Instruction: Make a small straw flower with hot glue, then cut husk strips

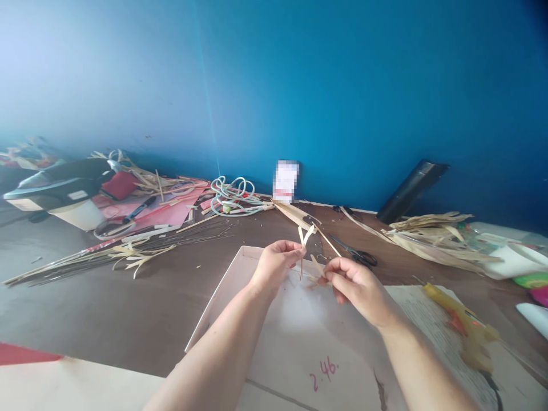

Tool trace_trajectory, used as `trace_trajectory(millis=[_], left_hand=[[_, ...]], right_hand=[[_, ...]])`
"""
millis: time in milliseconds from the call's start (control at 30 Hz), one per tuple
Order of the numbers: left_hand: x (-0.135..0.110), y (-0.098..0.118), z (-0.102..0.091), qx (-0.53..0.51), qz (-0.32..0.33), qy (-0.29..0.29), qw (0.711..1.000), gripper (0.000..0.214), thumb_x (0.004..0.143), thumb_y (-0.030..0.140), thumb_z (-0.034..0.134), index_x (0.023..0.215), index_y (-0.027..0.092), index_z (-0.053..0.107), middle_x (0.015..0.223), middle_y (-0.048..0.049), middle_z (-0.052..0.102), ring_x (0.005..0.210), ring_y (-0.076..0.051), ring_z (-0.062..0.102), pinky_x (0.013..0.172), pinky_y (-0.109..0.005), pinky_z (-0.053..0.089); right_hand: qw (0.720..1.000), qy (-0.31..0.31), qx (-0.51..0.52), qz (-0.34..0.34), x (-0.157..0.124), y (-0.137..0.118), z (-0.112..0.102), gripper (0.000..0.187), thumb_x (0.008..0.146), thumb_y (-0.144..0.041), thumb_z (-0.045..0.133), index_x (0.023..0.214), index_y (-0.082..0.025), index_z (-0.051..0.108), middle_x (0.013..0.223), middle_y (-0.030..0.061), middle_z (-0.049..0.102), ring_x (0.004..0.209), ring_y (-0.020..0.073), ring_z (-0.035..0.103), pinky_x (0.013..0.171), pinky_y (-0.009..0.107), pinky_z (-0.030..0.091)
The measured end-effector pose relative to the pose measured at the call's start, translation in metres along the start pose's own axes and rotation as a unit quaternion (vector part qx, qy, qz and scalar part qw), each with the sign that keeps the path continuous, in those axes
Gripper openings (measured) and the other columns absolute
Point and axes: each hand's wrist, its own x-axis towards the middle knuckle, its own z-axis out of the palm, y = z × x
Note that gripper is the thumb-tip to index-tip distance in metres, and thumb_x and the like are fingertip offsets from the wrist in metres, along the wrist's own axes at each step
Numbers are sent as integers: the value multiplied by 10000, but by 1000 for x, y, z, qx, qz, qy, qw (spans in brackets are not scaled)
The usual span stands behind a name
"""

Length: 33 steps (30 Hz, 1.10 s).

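Your left hand point(277, 264) pinches a thin stem, its forked pale leaf point(309, 234) upright above the fingertips; that fork looks already formed. Your right hand point(350, 281) grips a small strip point(317, 265) just beside it, apparently not yet joined. Loose husks point(428, 244) beyond your right fingers look unworked; how many remain, you cannot tell.

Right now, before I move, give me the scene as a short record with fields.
left hand: pinches a forked pale strip
right hand: holds a thin pale strip
under hands: white tray marked "2.46."
beyond right hand: dark scissors
right side: yellow glue gun over a paper sheet
back: coiled pale cord near blue wall
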Motion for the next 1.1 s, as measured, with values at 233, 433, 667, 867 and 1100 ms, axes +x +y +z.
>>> trace_trajectory(millis=[233,433,667,867,1100], left_hand=[[-6,6,4,-26,-45,-65,997,270,590,309,791,725,129,641,755,-23,622,673,-80,541,711,-227,424],[-7,5,4,6,-67,-101,993,253,596,310,783,728,137,652,819,-59,665,765,-126,606,759,-264,464],[-6,4,4,17,-63,-82,994,228,623,304,758,725,137,641,784,-56,659,733,-116,603,702,-243,466],[-6,4,5,1,-50,-57,997,207,594,255,773,722,140,657,829,-47,661,721,-101,585,721,-244,476],[-6,4,7,22,-45,-72,996,200,611,252,763,718,140,636,733,-26,628,686,-102,584,699,-252,480]], right_hand=[[999,-15,44,13,-2,-3,-5,114,828,-306,540,822,-195,562,714,-14,608,466,63,393,420,192,269],[994,-4,111,15,-1,1,-10,193,813,-375,592,826,-185,564,694,-11,563,455,57,349,416,200,212],[984,20,179,20,2,3,-13,149,813,-326,604,827,-182,566,705,-9,552,477,56,336,429,201,188],[984,14,175,37,1,0,-12,163,781,-339,620,816,-188,571,695,-10,552,459,59,329,417,206,168],[974,-6,223,42,2,3,-14,127,791,-305,624,811,-186,583,687,-25,542,464,46,318,424,195,166]])
